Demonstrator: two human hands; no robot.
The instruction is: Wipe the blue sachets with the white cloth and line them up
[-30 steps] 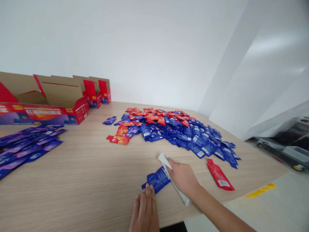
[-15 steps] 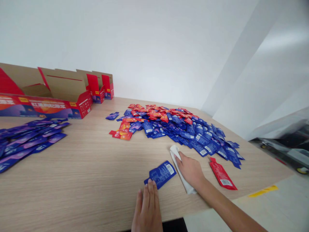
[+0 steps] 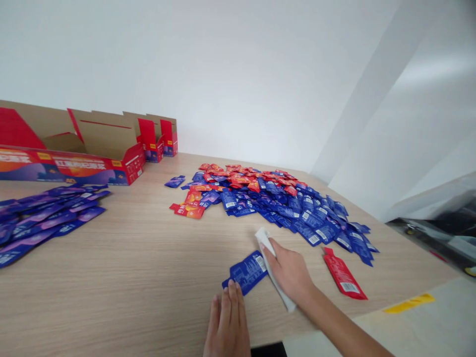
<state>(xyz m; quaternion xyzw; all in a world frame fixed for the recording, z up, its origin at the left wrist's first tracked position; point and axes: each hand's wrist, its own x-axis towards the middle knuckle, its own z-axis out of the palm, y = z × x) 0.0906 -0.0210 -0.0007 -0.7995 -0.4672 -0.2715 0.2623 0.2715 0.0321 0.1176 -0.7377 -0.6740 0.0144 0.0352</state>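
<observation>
A single blue sachet point(image 3: 246, 271) lies label-up near the table's front edge. My left hand point(image 3: 227, 325) lies flat, fingers together and stretched out, with the fingertips touching the sachet's near corner. My right hand point(image 3: 290, 275) presses a folded white cloth point(image 3: 273, 267) against the table, right beside the sachet's far end. A red sachet point(image 3: 344, 280) lies alone to the right of that hand. Behind it spreads a big heap of blue and red sachets point(image 3: 275, 198).
Purple sachets point(image 3: 44, 218) are spread at the left edge of the wooden table point(image 3: 130, 263). Open red cardboard display boxes point(image 3: 82, 153) stand at the back left against the white wall. The table's right edge drops off to a floor with yellow tape point(image 3: 409, 302).
My right hand has slid the white cloth away from the blue sachet and back against it. The left hand has stayed at the sachet's near corner. The view has shifted slightly.
</observation>
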